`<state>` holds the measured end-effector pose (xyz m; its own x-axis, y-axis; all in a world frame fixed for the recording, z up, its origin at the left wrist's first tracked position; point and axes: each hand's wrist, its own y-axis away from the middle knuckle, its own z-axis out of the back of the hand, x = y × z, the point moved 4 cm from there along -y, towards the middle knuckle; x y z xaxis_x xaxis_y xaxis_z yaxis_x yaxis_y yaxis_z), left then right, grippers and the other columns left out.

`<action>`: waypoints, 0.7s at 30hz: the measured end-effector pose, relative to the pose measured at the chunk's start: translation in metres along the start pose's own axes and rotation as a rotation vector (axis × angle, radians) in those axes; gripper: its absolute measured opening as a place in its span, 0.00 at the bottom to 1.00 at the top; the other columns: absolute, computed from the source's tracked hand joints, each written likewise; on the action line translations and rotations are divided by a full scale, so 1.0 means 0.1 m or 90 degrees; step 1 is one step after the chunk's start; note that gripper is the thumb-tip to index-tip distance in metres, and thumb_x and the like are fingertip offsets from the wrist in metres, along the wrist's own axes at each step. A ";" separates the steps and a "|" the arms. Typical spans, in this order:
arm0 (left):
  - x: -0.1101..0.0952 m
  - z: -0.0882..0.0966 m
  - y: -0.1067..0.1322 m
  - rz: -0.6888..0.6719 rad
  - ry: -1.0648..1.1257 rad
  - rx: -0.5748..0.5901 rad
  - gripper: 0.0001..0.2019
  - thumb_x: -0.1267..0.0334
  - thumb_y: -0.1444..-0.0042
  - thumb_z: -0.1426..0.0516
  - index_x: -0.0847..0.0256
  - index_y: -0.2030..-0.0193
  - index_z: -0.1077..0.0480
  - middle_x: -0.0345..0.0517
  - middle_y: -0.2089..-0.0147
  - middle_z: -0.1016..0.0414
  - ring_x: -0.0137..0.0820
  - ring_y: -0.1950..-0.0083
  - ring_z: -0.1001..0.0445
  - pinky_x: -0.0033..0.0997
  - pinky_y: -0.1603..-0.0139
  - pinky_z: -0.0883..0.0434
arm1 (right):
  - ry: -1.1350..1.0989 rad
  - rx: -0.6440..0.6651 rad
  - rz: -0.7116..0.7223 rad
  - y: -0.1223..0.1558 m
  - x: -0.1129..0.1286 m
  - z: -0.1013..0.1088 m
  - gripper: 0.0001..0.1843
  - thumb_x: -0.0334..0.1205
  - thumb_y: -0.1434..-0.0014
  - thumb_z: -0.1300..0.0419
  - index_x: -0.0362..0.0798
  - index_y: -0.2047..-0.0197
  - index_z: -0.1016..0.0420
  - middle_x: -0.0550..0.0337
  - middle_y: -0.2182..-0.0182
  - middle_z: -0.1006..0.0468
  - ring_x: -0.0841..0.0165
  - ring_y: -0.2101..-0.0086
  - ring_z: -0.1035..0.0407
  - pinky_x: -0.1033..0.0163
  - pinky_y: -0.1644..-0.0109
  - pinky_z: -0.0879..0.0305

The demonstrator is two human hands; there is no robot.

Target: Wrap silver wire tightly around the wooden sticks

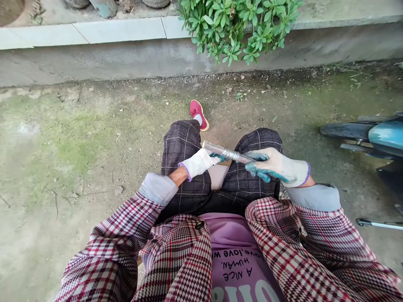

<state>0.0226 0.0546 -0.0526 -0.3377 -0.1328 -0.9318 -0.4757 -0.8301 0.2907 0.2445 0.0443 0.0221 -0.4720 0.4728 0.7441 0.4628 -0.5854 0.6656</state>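
Observation:
A greyish rod (216, 148) with shiny wire (230, 154) wound round its middle is held slanting above my lap. My right hand (280, 166), in a white work glove with teal fingers, grips the rod's lower right end. Just under the rod's upper left part is my left hand (198, 162) in a matching glove. Its fingers are curled closed, but whatever they pinch is hidden. Between my thighs, a pale flat surface (218, 176) shows below the rod.
A low concrete wall (126, 63) with a tiled ledge (119, 31) runs across the far side, overhung by a leafy green plant (242, 25). At right stands a blue wheeled vehicle (384, 134), with its wheel toward me. My red shoe (197, 110) rests on bare, mossy ground.

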 end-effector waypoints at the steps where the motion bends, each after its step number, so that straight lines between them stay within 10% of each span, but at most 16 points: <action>1: 0.00 0.02 -0.01 0.005 0.000 -0.001 0.08 0.69 0.40 0.41 0.63 0.57 0.20 0.48 0.54 0.15 0.38 0.50 0.18 0.40 0.42 0.24 | 0.026 0.039 -0.006 0.00 -0.01 -0.01 0.27 0.57 0.50 0.28 0.44 0.56 0.19 0.63 0.76 0.25 0.75 0.82 0.39 0.68 0.81 0.41; 7: -0.14 0.14 0.01 -0.036 -0.138 0.017 0.11 0.65 0.37 0.43 0.64 0.55 0.20 0.48 0.53 0.16 0.34 0.51 0.20 0.32 0.42 0.27 | 0.268 0.139 0.077 -0.08 -0.10 -0.05 0.21 0.50 0.43 0.32 0.49 0.49 0.15 0.60 0.62 0.15 0.68 0.67 0.26 0.65 0.65 0.33; 15: -0.30 0.12 0.07 -0.022 -0.323 0.034 0.11 0.65 0.37 0.45 0.63 0.61 0.20 0.46 0.63 0.18 0.33 0.64 0.24 0.32 0.56 0.28 | 0.485 -0.108 0.010 -0.18 -0.17 0.12 0.09 0.46 0.43 0.35 0.54 0.64 0.15 0.58 0.73 0.20 0.63 0.71 0.29 0.59 0.67 0.40; 21: -0.23 0.11 0.04 -0.041 -0.124 -0.008 0.17 0.69 0.39 0.45 0.63 0.47 0.19 0.47 0.50 0.15 0.34 0.52 0.19 0.31 0.46 0.25 | 0.464 -0.241 0.037 -0.14 -0.06 0.22 0.13 0.48 0.41 0.39 0.53 0.58 0.18 0.56 0.66 0.18 0.59 0.66 0.27 0.58 0.62 0.37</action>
<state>0.0195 0.0602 -0.0279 -0.4582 0.0276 -0.8884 -0.4924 -0.8400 0.2278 0.2577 0.0638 0.0096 -0.8844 -0.0352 0.4655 0.2783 -0.8403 0.4653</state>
